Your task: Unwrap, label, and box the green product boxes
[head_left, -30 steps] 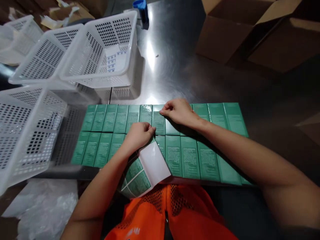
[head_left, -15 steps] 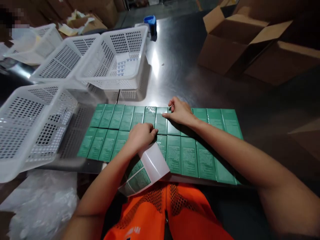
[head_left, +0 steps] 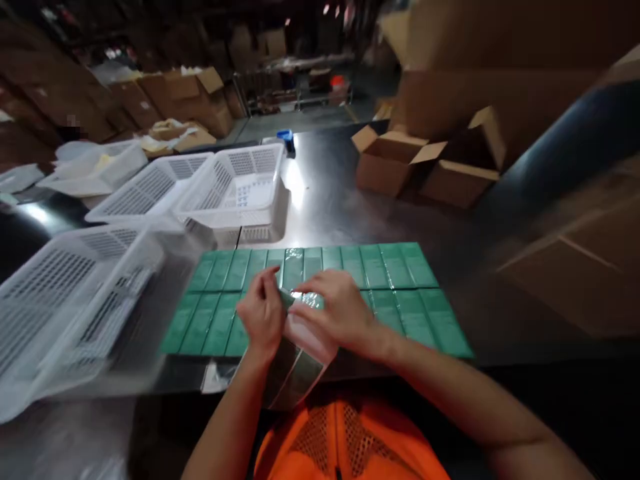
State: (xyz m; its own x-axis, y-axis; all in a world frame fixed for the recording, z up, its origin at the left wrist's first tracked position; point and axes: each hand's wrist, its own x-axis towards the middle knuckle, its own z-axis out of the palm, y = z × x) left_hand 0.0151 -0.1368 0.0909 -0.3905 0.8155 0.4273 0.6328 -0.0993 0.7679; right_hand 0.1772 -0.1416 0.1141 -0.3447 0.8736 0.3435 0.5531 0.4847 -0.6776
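Observation:
Two rows of green boxes (head_left: 400,267) lie side by side on the metal table, with shiny wrap or film catching light on several. In front of them, my left hand (head_left: 263,313) is closed on a sheet of stickers (head_left: 307,337), white-backed with green rectangles, which curls down toward my vest. My right hand (head_left: 343,310) is at the sheet's upper edge, thumb and index finger pinching it close to the left fingers. Both hands are over the middle boxes and hide part of them. Blur keeps me from seeing whether a single sticker is lifted.
White perforated baskets (head_left: 273,217) stand at the left and back left; one holds white sheets with blue print. A blue object (head_left: 287,140) sits at the table's far edge. Open cardboard boxes (head_left: 385,170) are at the back right. Clear plastic (head_left: 95,453) lies low on the left.
My right hand has come from the back row of boxes to the sticker sheet, beside my left hand. My left hand has turned more upright. The view has tilted up.

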